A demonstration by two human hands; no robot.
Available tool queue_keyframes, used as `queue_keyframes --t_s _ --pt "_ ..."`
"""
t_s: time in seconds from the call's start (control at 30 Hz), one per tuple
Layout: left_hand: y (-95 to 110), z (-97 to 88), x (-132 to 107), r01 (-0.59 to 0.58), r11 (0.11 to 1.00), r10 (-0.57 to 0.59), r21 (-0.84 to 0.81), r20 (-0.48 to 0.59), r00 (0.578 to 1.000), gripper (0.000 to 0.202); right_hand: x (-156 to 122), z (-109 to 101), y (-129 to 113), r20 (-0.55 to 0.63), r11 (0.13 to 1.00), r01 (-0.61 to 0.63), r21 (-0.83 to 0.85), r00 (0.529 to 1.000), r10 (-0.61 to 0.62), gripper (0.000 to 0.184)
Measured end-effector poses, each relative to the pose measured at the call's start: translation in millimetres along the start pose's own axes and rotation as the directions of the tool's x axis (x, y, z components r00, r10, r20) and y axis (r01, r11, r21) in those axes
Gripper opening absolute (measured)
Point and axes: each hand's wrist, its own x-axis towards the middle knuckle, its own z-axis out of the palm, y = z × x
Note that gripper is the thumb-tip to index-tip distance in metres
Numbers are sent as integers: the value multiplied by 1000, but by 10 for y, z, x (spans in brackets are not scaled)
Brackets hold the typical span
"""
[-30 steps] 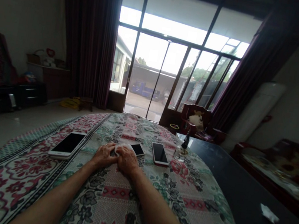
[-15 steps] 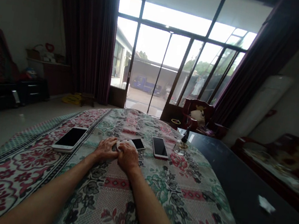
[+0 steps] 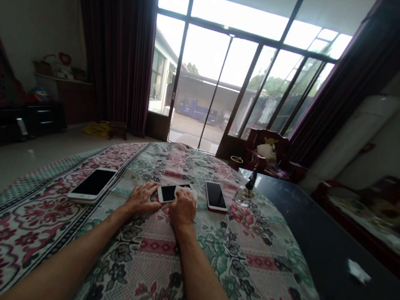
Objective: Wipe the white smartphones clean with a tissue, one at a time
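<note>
Right around the middle of the floral quilt [image 3: 153, 263], my left hand [image 3: 142, 199] has its fingers curled against the edge of a small white-framed phone [image 3: 169, 194]. My right hand [image 3: 182, 209] is closed on the phone's other end, with a white cloth [image 3: 193, 197] bunched under my fingers. A big white phone [image 3: 92, 184] lies off to the left, and a big dark-screened phone [image 3: 215, 196] sits just to the right.
</note>
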Motion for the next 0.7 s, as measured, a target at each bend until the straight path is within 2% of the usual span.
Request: queue_keyframes --t_s 0.13,0.37,0.53,0.7 --pt "-18 9 3 19 1000 -19 -20 -8 1000 65 3 -48 55 -9 994 -80 -73 997 80 45" --pt "62 -21 28 2 999 -2 -32 -11 1000 72 -11 -34 72 -27 980 -140 -142 990 137 52" --pt "217 -28 85 -90 993 85 -73 -71 994 65 -2 -23 88 3 980 -133 -150 991 135 51" --pt "200 -3 94 -114 987 100 -114 -119 988 61 46 29 135 0 984 -113 -136 993 114 50"
